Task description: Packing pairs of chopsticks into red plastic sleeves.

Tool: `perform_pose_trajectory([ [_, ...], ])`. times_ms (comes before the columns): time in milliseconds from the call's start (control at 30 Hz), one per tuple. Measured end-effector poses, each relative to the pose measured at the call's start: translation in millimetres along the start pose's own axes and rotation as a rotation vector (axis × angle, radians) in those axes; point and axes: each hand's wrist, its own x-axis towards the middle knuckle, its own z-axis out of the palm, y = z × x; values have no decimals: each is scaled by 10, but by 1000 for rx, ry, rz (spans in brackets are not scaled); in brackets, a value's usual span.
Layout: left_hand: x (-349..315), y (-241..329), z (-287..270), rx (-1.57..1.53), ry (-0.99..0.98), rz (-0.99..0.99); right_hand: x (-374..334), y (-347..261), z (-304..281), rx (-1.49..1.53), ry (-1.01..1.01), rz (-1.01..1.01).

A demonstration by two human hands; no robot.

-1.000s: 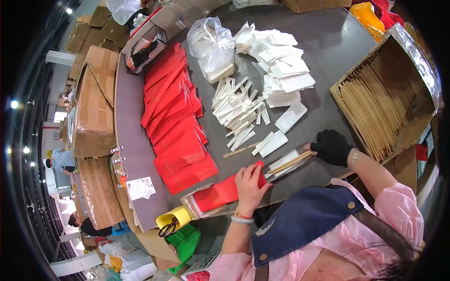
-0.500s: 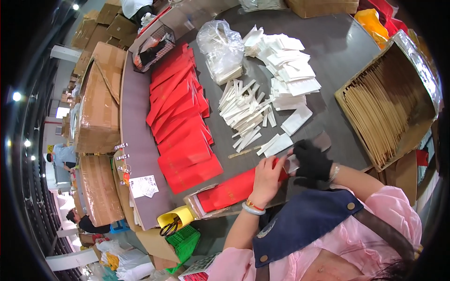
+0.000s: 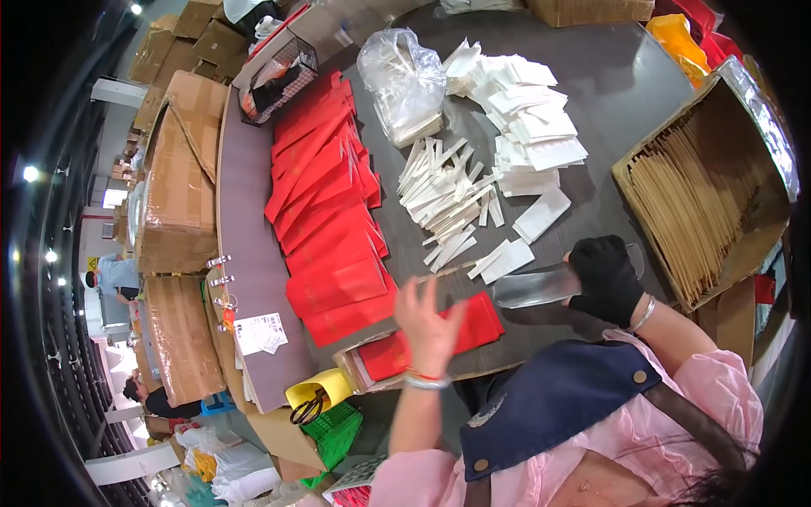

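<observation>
Plastic sleeve (image 3: 532,288): clear and glossy, extending leftward from the right hand (image 3: 603,275), just beside the red packets (image 3: 480,325); I cannot tell whether it touches the dark table (image 3: 612,110).
Right hand: gloved in black; I see its fingers curled, pinching one end of the sleeve.
Left hand (image 3: 427,319): bare, blurred, its fingers spread apart over the red packets; whether it touches them I cannot tell.
Red packets: lying at the table's near edge, partly in a shallow cardboard tray (image 3: 346,359).
White paper: on my view, narrow strips (image 3: 443,190) and a heap of flat packets (image 3: 532,110) beyond the sleeve; a clear bag (image 3: 401,84) of pale pieces stands to their left.
Red envelopes (image 3: 334,228): overlapping in a long row toward the table's left side.
Cardboard box (image 3: 731,127): tilted, at right, with a tight row of slim tan pieces (image 3: 684,211).
Left margin: I find a wire basket (image 3: 296,84), white labels (image 3: 260,332) and a yellow cup (image 3: 336,386) holding dark-handled scissors (image 3: 307,408).
Background: taped cartons (image 3: 182,169) and a person in blue (image 3: 114,275).
</observation>
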Motion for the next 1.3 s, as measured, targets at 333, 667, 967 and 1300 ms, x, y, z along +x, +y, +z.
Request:
perform_pose_trajectory([
  [333, -393, 231, 382, -223, -98, -276, 49, 1, 245, 57, -171, -98],
  [667, 261, 325, 415, -144, -21, 57, -5, 269, 228, 165, 301, 36],
  [967, 642, 400, 544, -193, -185, 232, -1670, 2427, -221, -202, 397, 789],
  [1300, 113, 721, 285, -248, -350, 230, -1732, 2560, -119, -470, 502, 818],
])
